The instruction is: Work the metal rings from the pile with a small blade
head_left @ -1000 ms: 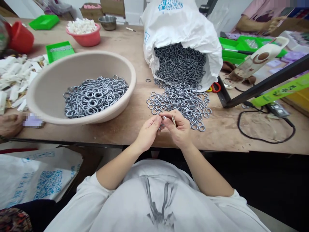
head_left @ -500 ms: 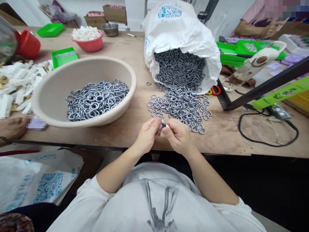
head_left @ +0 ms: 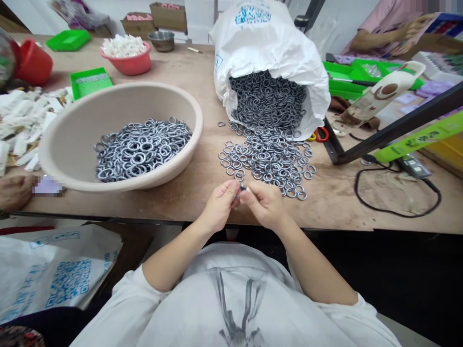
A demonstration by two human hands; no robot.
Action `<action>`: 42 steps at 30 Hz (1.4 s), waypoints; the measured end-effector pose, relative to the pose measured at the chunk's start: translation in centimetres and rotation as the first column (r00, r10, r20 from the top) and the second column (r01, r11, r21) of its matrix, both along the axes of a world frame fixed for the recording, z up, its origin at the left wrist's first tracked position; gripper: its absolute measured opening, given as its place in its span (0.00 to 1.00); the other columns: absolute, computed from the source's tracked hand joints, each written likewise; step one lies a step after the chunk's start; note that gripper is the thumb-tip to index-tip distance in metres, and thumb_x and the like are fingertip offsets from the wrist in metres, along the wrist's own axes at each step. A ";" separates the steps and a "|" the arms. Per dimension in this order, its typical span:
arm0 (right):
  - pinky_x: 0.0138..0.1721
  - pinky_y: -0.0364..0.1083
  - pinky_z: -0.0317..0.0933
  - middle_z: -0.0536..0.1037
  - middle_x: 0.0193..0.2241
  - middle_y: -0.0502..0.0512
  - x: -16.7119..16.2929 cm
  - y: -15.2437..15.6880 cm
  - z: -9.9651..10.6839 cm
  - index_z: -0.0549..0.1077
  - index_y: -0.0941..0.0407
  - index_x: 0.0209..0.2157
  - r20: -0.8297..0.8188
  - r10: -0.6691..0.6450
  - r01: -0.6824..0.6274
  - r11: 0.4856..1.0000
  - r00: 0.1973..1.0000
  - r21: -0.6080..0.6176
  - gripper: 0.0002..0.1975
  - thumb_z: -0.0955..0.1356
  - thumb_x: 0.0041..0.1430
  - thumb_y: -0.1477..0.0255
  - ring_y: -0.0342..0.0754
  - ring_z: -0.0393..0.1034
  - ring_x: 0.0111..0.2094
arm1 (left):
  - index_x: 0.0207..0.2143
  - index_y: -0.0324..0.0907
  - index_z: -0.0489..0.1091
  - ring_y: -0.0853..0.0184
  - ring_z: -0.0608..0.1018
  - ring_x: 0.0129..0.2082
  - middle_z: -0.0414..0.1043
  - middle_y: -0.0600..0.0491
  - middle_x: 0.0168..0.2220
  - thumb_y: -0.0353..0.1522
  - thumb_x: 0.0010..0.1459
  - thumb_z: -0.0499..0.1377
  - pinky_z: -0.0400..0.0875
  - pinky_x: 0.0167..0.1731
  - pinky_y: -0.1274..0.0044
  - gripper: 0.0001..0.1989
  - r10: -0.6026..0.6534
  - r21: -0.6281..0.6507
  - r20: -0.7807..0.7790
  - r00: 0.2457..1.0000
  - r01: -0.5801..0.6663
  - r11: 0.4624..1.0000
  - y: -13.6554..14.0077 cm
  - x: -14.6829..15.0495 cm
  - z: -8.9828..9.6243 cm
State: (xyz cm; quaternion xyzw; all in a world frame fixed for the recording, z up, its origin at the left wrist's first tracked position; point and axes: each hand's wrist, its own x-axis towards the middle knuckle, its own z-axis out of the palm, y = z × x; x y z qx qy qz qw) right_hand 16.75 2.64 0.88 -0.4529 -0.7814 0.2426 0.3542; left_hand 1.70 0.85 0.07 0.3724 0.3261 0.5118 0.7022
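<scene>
My left hand (head_left: 220, 206) and my right hand (head_left: 266, 205) meet over the table's front edge, fingertips almost touching. My left hand is closed in a pinch on a grey metal ring (head_left: 242, 183), mostly hidden by the fingers. Pinched in my right hand is a small dark piece pressed against the ring; its kind is too covered to make out. Just beyond my hands lies a loose pile of grey metal rings (head_left: 269, 156), spilling from the mouth of a white woven sack (head_left: 267, 48). To the left, a large beige basin (head_left: 68, 144) holds many similar rings.
White plastic parts (head_left: 27, 118) lie heaped at far left, near another person's hand (head_left: 16, 193). Behind the basin are a green tray (head_left: 74, 89) and a pink bowl (head_left: 132, 65). At right stand a dark metal frame (head_left: 379, 130) and a black cable (head_left: 361, 200). Another person sits at back right.
The dark piece has shifted slightly left against the ring, and less of both shows between my fingers. The view has moved slightly; my hands stay in about the same place.
</scene>
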 end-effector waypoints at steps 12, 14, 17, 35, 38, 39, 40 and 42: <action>0.28 0.46 0.48 0.77 0.43 0.58 -1.6 3.6 -0.9 0.75 0.54 0.44 0.682 -0.265 0.315 0.948 0.681 0.053 0.14 0.66 0.65 0.60 0.51 0.72 0.35 | 0.28 0.37 0.75 0.77 0.68 0.21 0.72 0.53 0.27 0.45 0.51 0.69 0.63 0.22 0.83 0.19 0.120 -0.047 -0.059 0.991 -0.123 0.991 0.4 -4.9 -0.5; 0.28 0.46 0.47 0.78 0.42 0.58 -1.4 3.8 -0.9 0.76 0.55 0.41 0.649 -0.292 0.331 0.941 0.703 0.066 0.11 0.65 0.66 0.64 0.51 0.71 0.35 | 0.34 0.37 0.77 0.77 0.70 0.22 0.74 0.52 0.28 0.42 0.50 0.70 0.64 0.21 0.84 0.17 0.130 -0.100 -0.041 0.991 -0.133 0.986 0.8 -5.2 -0.5; 0.30 0.46 0.49 0.77 0.33 0.55 -0.9 3.6 -0.8 0.74 0.56 0.31 0.404 -0.312 0.353 0.935 0.860 -0.029 0.09 0.66 0.63 0.67 0.49 0.69 0.32 | 0.41 0.38 0.76 0.75 0.73 0.22 0.73 0.54 0.27 0.36 0.49 0.68 0.67 0.19 0.84 0.17 0.127 -0.190 -0.009 0.992 -0.126 0.974 1.3 -5.0 -0.4; 0.40 0.48 0.64 0.77 0.36 0.54 -1.0 -0.2 0.1 0.75 0.53 0.40 -0.456 -0.065 -0.061 0.965 0.888 -0.256 0.20 0.71 0.57 0.52 0.49 0.71 0.38 | 0.27 0.40 0.64 0.79 0.52 0.16 0.52 0.62 0.19 0.51 0.51 0.67 0.44 0.15 0.83 0.25 -0.044 -0.062 0.023 0.999 0.046 0.997 0.3 -0.6 0.1; 0.33 0.45 0.59 0.73 0.28 0.51 -0.8 -0.5 0.4 0.73 0.54 0.34 -0.337 -0.074 0.019 0.986 0.939 -0.163 0.19 0.66 0.63 0.51 0.45 0.66 0.30 | 0.24 0.40 0.60 0.80 0.51 0.15 0.53 0.62 0.18 0.50 0.54 0.65 0.42 0.15 0.84 0.25 -0.072 -0.090 0.063 0.995 0.078 0.993 0.2 -0.7 0.2; 0.31 0.45 0.56 0.70 0.26 0.50 -0.8 -0.8 0.5 0.71 0.55 0.32 -0.268 -0.061 0.033 0.994 0.961 -0.107 0.20 0.65 0.65 0.52 0.45 0.64 0.28 | 0.24 0.40 0.60 0.80 0.51 0.15 0.52 0.62 0.18 0.50 0.54 0.64 0.43 0.14 0.84 0.25 -0.069 -0.103 0.073 0.995 0.076 0.992 0.1 -0.7 0.3; 0.30 0.45 0.54 0.69 0.24 0.49 -0.8 -1.2 0.6 0.70 0.55 0.30 -0.195 -0.038 0.029 0.998 0.980 -0.048 0.20 0.63 0.66 0.53 0.44 0.62 0.27 | 0.24 0.41 0.60 0.80 0.51 0.15 0.52 0.62 0.18 0.50 0.53 0.65 0.43 0.14 0.84 0.25 -0.059 -0.119 0.080 0.995 0.068 0.991 0.1 -0.7 0.4; 0.29 0.45 0.51 0.67 0.23 0.49 -1.0 -1.9 0.8 0.67 0.55 0.27 -0.072 0.008 -0.004 0.998 0.997 0.055 0.21 0.61 0.69 0.55 0.44 0.60 0.26 | 0.25 0.41 0.59 0.80 0.52 0.15 0.52 0.63 0.18 0.50 0.51 0.66 0.44 0.14 0.85 0.25 -0.036 -0.146 0.083 0.996 0.047 0.988 0.0 -0.7 0.5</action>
